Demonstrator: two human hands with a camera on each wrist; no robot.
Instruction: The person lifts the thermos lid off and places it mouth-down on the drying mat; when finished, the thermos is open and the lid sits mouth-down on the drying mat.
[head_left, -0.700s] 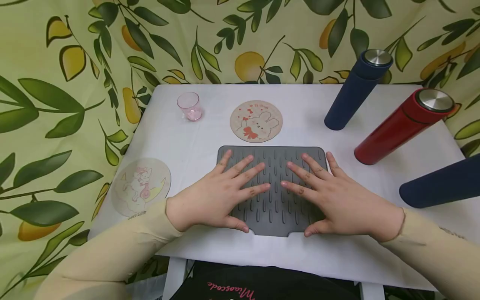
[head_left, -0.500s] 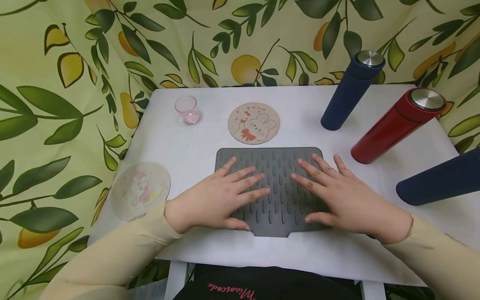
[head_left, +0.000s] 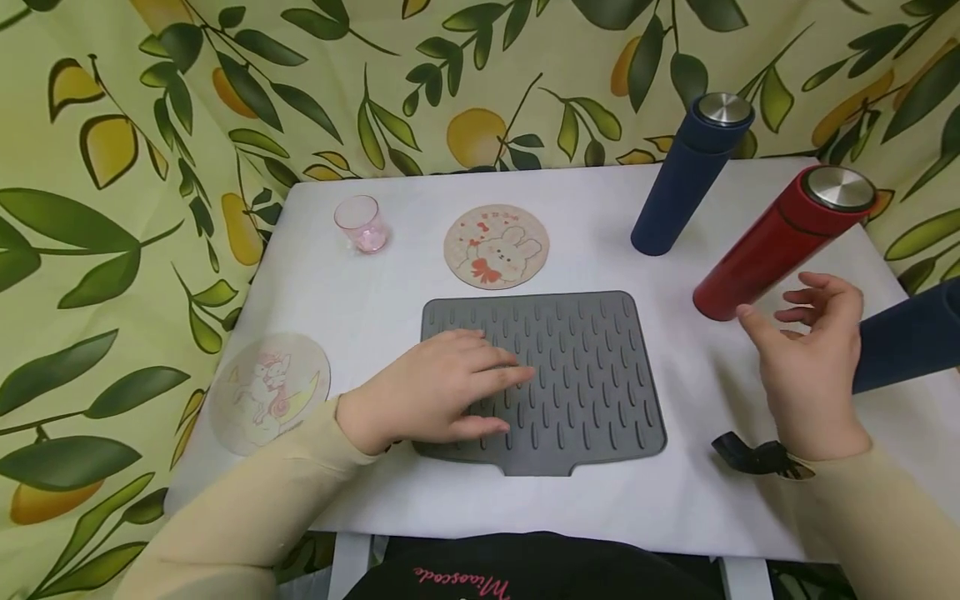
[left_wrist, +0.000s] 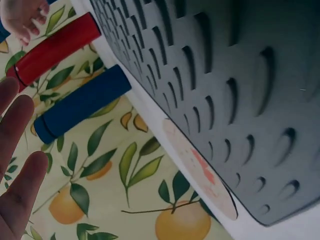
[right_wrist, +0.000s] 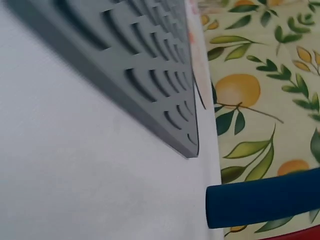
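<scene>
My left hand (head_left: 450, 387) hovers palm down over the grey ridged drying mat (head_left: 592, 375), fingers relaxed, nothing held. The left wrist view shows those fingers (left_wrist: 25, 165) spread, with the mat's ridges beyond. My right hand (head_left: 813, 375) is raised to the right of the mat, its fingers loosely bent and nothing visible between them. Its thumb overlaps the space just below the base of a red flask (head_left: 780, 242). Behind its outer side, partly hidden, stands a dark blue flask (head_left: 911, 342). Another blue flask (head_left: 690, 179) stands farther back.
A round coaster with a rabbit (head_left: 497, 247) lies just behind the mat. To its left stands a small pink glass (head_left: 362, 223). Another round coaster (head_left: 270, 383) lies near my left forearm. A patterned cloth (head_left: 480, 137) hangs behind the white table (head_left: 600, 508).
My right hand has left the mat and moved right towards the flasks, its fingers bending. My left hand stays over the mat, its fingers less spread. The head view has shifted slightly.
</scene>
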